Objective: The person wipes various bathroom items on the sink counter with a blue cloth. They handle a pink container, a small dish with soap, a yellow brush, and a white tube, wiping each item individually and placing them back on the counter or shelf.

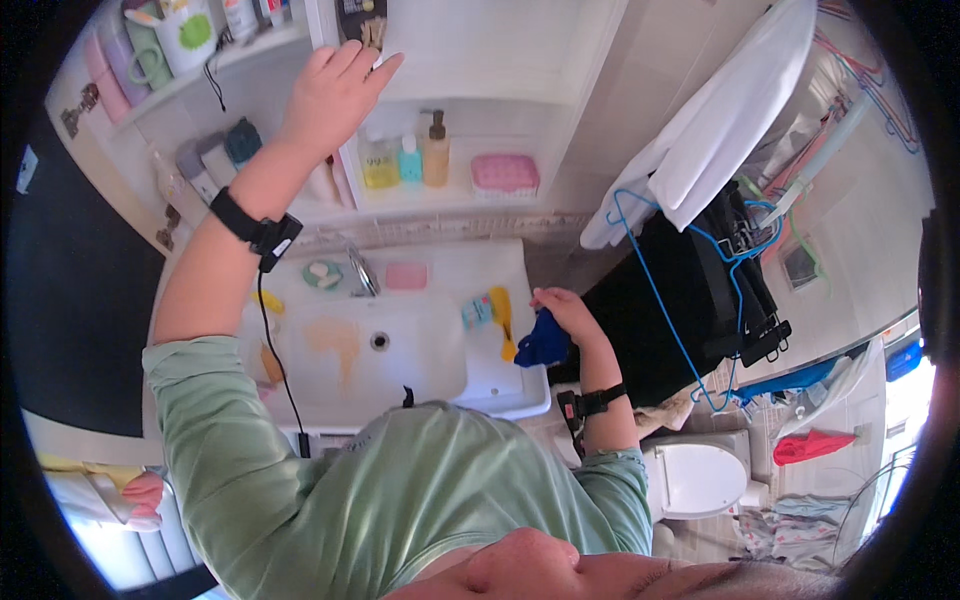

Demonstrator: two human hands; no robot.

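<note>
Cabinet (570, 60) in white fills the top middle of the frame as I watch from my remote post, its shelves open toward me. Below it, at the centre, I have the white sink (430, 350), with a tan-orange stain (335, 340) spread over the left of its bowl. A white toilet (703, 480) sits at the lower right, lid down. At the upper right I see a hanging white cloth (735, 110), and just below it a blue hanger (655, 280) in front of black fabric (645, 295).

The left hand (342, 95) is raised to the cabinet at the upper left of centre, fingers bent beside a dark packet (360, 18) — whether they grip anything I cannot tell. The right hand (568, 312), right of centre, is closed around a bunched blue cloth (542, 342), which hangs by the sink's right edge; I cannot tell if the two touch.

Smaller things follow. A pump bottle (436, 155) stands on the lower shelf, upper centre, with a pink box (505, 174) to its right. The silver tap (363, 272) rises behind the bowl — a yellow tool (502, 318) lies on the sink's right ledge, beside a light-blue packet (477, 311). Smallest is the round drain (380, 342), mid-frame.
</note>
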